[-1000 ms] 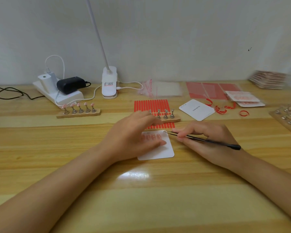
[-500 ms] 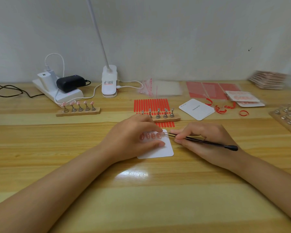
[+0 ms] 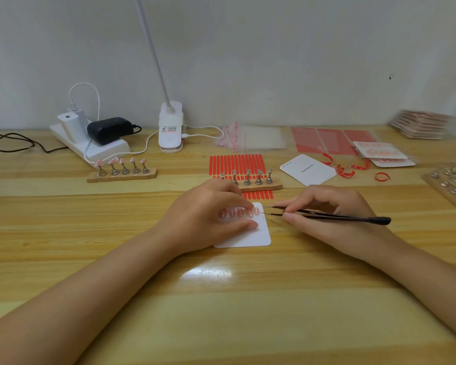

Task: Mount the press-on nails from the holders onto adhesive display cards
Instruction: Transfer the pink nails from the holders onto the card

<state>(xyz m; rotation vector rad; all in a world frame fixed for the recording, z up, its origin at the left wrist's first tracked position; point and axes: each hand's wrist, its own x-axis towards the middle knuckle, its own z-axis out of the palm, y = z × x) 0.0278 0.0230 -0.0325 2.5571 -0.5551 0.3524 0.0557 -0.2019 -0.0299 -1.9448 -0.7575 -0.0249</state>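
Note:
A white display card (image 3: 250,234) lies on the table's middle, with a row of pink press-on nails (image 3: 238,212) stuck along its top edge. My left hand (image 3: 208,217) rests on the card, thumb and forefinger straight on either side of the row. My right hand (image 3: 327,212) pinches black tweezers (image 3: 327,215), whose tips touch the rightmost nail. Just behind stands a wooden holder (image 3: 258,184) with bare metal pegs. A second holder (image 3: 121,172) at the left carries several pink nails.
Red adhesive strips (image 3: 236,163) lie behind the near holder. A stack of white cards (image 3: 308,169), red backing curls (image 3: 345,171), clear bags (image 3: 250,138) and finished cards (image 3: 385,154) sit at the back right. A lamp base (image 3: 170,127) and power strip (image 3: 90,143) stand at the back left.
The tweezers' tips moved left onto the end of the nail row. My left forefinger drew back, uncovering the nails. The card stayed where it was.

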